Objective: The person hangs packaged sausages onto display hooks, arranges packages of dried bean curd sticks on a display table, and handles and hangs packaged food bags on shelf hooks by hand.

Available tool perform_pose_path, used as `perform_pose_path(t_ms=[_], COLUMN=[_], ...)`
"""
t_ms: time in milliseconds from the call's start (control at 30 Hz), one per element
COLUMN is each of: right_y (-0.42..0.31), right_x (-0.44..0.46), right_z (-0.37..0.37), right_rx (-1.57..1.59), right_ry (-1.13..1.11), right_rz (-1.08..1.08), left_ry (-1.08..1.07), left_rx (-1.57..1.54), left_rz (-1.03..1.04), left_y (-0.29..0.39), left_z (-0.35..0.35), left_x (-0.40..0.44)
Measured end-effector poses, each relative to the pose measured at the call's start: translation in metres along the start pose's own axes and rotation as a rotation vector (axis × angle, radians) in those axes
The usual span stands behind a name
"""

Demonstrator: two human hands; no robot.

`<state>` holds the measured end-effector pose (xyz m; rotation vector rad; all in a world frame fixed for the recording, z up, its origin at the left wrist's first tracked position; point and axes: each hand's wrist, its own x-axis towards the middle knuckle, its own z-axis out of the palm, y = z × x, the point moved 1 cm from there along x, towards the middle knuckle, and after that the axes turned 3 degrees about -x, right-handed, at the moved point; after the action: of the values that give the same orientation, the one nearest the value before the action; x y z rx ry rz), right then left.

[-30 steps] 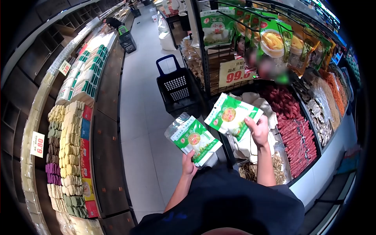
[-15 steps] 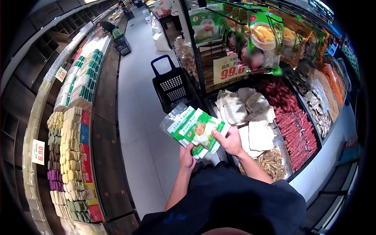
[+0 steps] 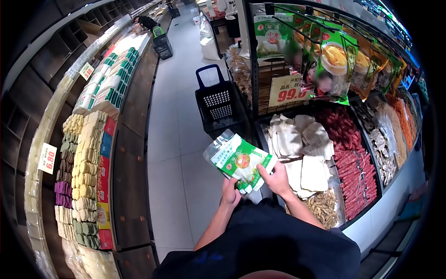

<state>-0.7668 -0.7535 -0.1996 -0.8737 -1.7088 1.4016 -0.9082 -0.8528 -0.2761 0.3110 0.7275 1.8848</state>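
Green-and-white food packets [image 3: 244,160] lie stacked together in front of my body, the upper one largely covering what is under it. My left hand [image 3: 231,192] grips the stack at its lower left edge, its fingers partly hidden behind the packets. On the right side, my right hand [image 3: 275,178] holds the same stack with the thumb on the front of the top packet. Clear plastic shows at the stack's upper left corner. Just beyond the packets stands a dark blue shopping basket [image 3: 218,103] with its handle raised.
Bins at the right hold flat white pieces [image 3: 313,174], red sausages [image 3: 355,179] and small dried goods [image 3: 324,208]. Packets [image 3: 335,60] hang on a rack above. Noodle bundles [image 3: 86,172] line the left shelf. A person [image 3: 145,22] leans over it farther off.
The two packets, held apart one second ago, are now stacked together between both hands. My right hand has moved left and down from over the bins.
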Motion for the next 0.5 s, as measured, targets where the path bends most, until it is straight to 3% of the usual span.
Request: perform_pose_path(t_ms=[67,133,233,367,433,500], right_y=[-0.004,-0.001,0.000,0.001,0.000,-0.001], right_x=[-0.003,-0.004,-0.008,-0.012,-0.012,-0.012], right_z=[0.006,0.010,0.015,0.019,0.020,0.016], right_rx=[-0.074,-0.079,-0.099,-0.189,-0.233,-0.228], right_ry=[0.040,0.051,0.077,0.055,0.063,0.026], right_rz=[-0.053,-0.056,-0.071,-0.145,-0.312,-0.270], left_ry=[0.008,-0.167,-0.208,-0.083,-0.048,-0.040], left_rx=[-0.028,-0.293,-0.403,-0.257,-0.092,-0.109], left_rz=[-0.008,-0.029,-0.020,-0.001,-0.048,-0.047], left_y=[-0.003,0.001,0.006,-0.009,-0.009,-0.009], left_z=[-0.007,-0.008,0.010,-0.016,-0.018,-0.015], left_x=[-0.001,-0.002,-0.007,0.000,0.004,0.005])
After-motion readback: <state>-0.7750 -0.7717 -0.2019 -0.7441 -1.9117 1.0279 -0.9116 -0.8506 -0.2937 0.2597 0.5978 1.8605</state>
